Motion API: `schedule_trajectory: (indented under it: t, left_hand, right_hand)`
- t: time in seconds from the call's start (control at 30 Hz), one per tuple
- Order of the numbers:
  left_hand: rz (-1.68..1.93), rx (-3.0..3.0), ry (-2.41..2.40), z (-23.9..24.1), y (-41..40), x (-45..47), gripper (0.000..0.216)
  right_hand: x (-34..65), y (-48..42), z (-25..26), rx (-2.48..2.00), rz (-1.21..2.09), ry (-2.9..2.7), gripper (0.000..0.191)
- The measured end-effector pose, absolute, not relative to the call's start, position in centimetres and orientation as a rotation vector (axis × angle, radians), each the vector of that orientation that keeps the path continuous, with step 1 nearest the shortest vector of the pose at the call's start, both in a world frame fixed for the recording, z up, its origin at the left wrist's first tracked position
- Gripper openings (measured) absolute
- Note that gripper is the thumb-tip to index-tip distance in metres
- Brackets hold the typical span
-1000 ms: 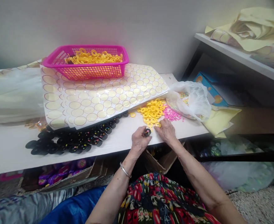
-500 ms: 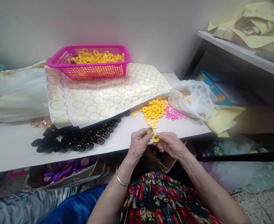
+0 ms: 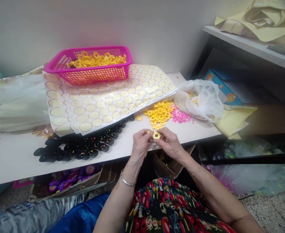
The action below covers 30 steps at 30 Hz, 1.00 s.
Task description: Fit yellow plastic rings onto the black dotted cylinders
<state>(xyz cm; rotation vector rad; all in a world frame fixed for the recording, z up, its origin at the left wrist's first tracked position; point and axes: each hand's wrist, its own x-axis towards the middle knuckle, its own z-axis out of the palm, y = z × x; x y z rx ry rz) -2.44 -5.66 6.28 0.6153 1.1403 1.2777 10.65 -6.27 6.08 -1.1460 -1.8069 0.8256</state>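
Observation:
Above the table's front edge, my left hand [image 3: 141,142] and my right hand [image 3: 169,142] pinch a yellow ring [image 3: 156,136] between them. Something dark fills the ring's centre, and fingers hide most of what lies behind it. A second small yellow ring shows at my left fingertips. Just beyond my hands lies a pile of yellow rings [image 3: 159,112], with pink beads [image 3: 180,115] to its right. Rows of round black pieces [image 3: 84,145] stand to the left, several with coloured bits inside.
A pink basket [image 3: 96,77] of yellow parts sits on sheets of round stickers [image 3: 113,103]. An open plastic bag [image 3: 205,98] of small beads lies at right. Below the table's front edge [image 3: 118,156] are a carton [image 3: 72,187] with purple packs and another carton [image 3: 166,165].
The yellow ring in my right hand has moved left to the dark piece in my left hand and now surrounds a dark centre. My hands are closer together.

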Motion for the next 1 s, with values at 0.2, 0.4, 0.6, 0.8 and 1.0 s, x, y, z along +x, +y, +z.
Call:
schedule_trajectory:
  t: [0.2, 0.4, 0.6, 0.8, 1.0]
  left_hand:
    - [1.336, 0.641, 1.246, 5.4, -5.2, -2.0, 0.018]
    - [1.298, 0.635, 1.227, 4.4, -5.1, -2.1, 0.019]
    - [1.290, 0.604, 1.252, 4.4, -4.8, -2.0, 0.018]
    - [1.283, 0.615, 1.238, 4.3, -4.6, -2.0, 0.023]
    - [1.290, 0.738, 1.299, 3.9, -4.7, -1.6, 0.028]
  right_hand:
    - [10.7, -5.2, 5.2, -1.155, 0.618, -1.951, 0.014]
    - [10.9, -4.9, 5.1, -1.184, 0.662, -2.024, 0.009]
    - [10.7, -4.7, 5.3, -1.249, 0.742, -1.990, 0.007]
    - [10.2, -4.6, 4.5, -1.267, 0.755, -1.943, 0.008]
    - [9.8, -5.3, 4.5, -1.272, 1.120, -1.551, 0.019]
